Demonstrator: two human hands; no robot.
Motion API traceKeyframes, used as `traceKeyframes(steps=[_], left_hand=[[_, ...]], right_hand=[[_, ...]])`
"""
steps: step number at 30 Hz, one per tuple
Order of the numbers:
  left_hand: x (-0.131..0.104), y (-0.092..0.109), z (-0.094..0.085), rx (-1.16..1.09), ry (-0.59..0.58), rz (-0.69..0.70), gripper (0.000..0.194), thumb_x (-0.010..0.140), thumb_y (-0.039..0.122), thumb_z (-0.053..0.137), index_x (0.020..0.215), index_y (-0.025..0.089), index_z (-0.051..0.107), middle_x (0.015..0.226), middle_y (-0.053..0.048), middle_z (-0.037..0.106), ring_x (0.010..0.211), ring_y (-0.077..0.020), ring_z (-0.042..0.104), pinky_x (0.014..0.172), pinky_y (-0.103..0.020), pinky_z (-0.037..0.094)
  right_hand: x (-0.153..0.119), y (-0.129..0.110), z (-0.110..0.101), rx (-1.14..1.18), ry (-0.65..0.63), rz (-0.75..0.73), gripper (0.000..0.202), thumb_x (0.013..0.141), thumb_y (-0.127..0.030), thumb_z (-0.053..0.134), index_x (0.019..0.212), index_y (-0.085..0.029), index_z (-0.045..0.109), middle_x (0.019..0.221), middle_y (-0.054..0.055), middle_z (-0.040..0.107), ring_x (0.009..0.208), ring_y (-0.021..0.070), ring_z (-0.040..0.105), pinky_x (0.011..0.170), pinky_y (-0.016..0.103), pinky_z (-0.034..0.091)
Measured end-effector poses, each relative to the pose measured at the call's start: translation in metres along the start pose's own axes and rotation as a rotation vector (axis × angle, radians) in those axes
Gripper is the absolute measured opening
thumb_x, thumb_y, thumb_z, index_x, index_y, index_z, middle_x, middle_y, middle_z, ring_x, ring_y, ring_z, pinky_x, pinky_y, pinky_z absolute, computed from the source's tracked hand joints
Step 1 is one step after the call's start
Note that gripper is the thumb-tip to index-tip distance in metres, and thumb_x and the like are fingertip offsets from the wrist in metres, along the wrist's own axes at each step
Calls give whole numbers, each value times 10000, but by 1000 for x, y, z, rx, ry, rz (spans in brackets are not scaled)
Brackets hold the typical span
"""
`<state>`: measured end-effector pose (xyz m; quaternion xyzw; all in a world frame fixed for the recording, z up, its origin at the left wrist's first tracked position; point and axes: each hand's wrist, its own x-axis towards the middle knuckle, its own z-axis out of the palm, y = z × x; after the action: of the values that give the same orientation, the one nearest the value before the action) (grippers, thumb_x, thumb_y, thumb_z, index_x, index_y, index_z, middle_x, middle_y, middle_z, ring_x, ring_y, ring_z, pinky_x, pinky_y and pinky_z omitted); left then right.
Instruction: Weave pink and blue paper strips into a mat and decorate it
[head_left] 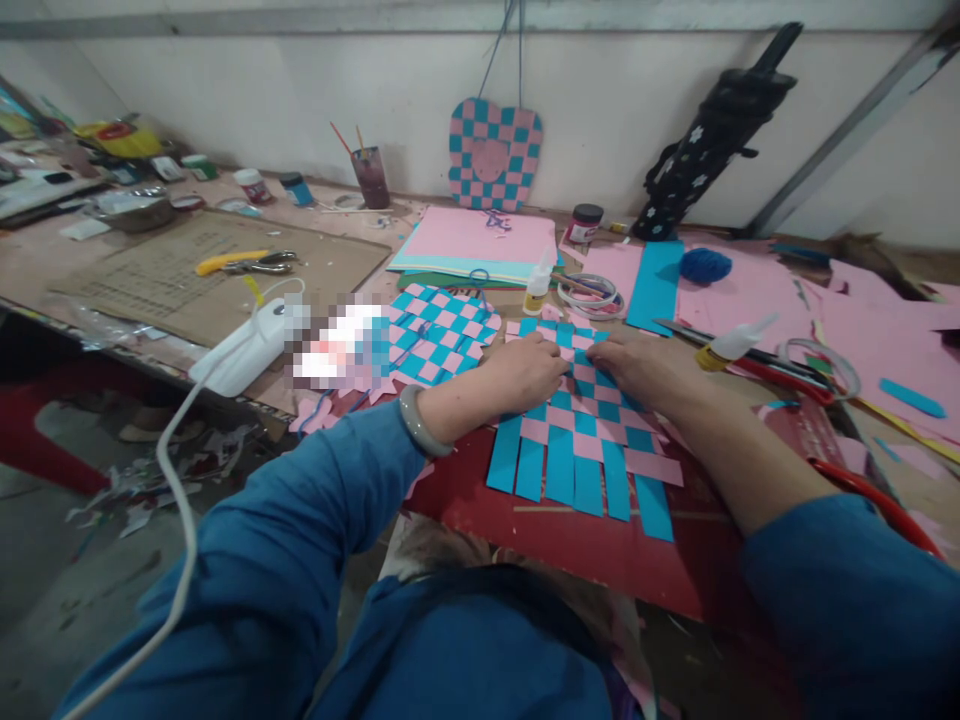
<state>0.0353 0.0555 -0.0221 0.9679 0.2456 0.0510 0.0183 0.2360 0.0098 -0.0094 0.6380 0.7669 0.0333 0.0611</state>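
In front of me a mat of pink and blue woven paper strips [576,415] lies on a dark red board [450,495]. The loose blue strip ends point toward me, and one pink strip [654,467] sticks out at the lower right. My left hand [527,370] is closed at the mat's upper left part, its fingers bent on a strip. Across from it, my right hand [637,368] pinches the weave near the upper right edge. Both fingertips are partly hidden. Just left of the mat is a second woven piece [442,335] with blue yarn on it.
A glue bottle [538,285] stands behind the mat; another glue bottle [731,345] leans at the right near scissors [795,380]. Behind are stacked paper sheets [480,235] and a blue yarn ball [705,266]. A white power strip [240,350] and yellow-handled pliers [244,262] lie left.
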Motion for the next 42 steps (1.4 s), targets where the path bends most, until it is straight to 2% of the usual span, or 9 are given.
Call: traceKeyframes(steps=[5, 13, 18, 24, 27, 30, 35, 38, 42], left_hand=[[0, -1, 0, 11, -4, 9, 299, 939, 275, 367, 1039, 226, 645, 1165, -63, 607, 1087, -260, 489, 957, -513, 372], [0, 1, -4, 3, -21, 6, 322, 946, 283, 355, 1085, 230, 641, 1189, -65, 603, 1086, -263, 493, 942, -517, 389], [-1, 2, -5, 7, -15, 13, 312, 942, 287, 368, 1071, 231, 646, 1191, -57, 617, 1092, -268, 506, 936, -510, 402], [3, -6, -11, -72, 51, -70, 313, 904, 222, 408, 1083, 162, 659, 1129, -103, 660, 1060, -239, 576, 961, -417, 422], [6, -20, -13, -236, 156, -233, 349, 879, 177, 423, 1138, 116, 648, 1161, -122, 665, 1100, -233, 587, 990, -364, 417], [10, -33, -13, -513, 188, -393, 394, 847, 132, 428, 1187, 121, 628, 1205, -93, 657, 1131, -216, 582, 992, -327, 425], [13, -38, -12, -983, 327, -515, 377, 824, 109, 427, 1133, 128, 643, 1180, -61, 663, 1119, -173, 580, 993, -292, 417], [14, -37, -12, -1206, 406, -569, 350, 812, 97, 432, 1084, 140, 649, 1078, -44, 679, 970, -138, 612, 916, -269, 452], [15, -36, -12, -1414, 420, -680, 308, 838, 175, 470, 1107, 173, 620, 1015, -38, 657, 729, -97, 590, 723, -244, 486]], right_hand=[[3, 5, 9, 0, 31, 62, 336, 915, -310, 349, 1006, -220, 660, 1094, 113, 637, 899, 274, 604, 640, 339, 398], [3, 10, 13, 63, 56, 32, 361, 913, -344, 373, 1142, -268, 641, 1203, 84, 603, 1035, 279, 572, 727, 352, 432], [1, 6, 7, 30, 33, 89, 331, 905, -308, 371, 1062, -234, 653, 1144, 79, 628, 966, 254, 596, 651, 317, 403], [-3, 11, 5, 54, 78, 200, 352, 885, -287, 398, 1156, -227, 615, 1185, 74, 630, 994, 249, 595, 724, 345, 437], [-4, 14, 7, 58, 127, 197, 373, 892, -283, 390, 1192, -212, 601, 1184, 83, 628, 1066, 262, 566, 804, 372, 452], [-2, 14, 11, 106, 119, 167, 366, 898, -253, 376, 1162, -174, 618, 1265, 100, 583, 1148, 264, 532, 906, 392, 441], [-1, 11, 10, 170, 114, 173, 366, 898, -243, 388, 1165, -194, 633, 1324, 83, 549, 1169, 262, 531, 933, 387, 450], [-2, 9, 7, 200, 110, 201, 371, 893, -245, 402, 1180, -199, 634, 1341, 77, 539, 1186, 276, 527, 944, 408, 456], [-2, 9, 6, 235, 118, 222, 396, 884, -232, 406, 1220, -209, 614, 1361, 67, 526, 1221, 283, 506, 964, 437, 454]])
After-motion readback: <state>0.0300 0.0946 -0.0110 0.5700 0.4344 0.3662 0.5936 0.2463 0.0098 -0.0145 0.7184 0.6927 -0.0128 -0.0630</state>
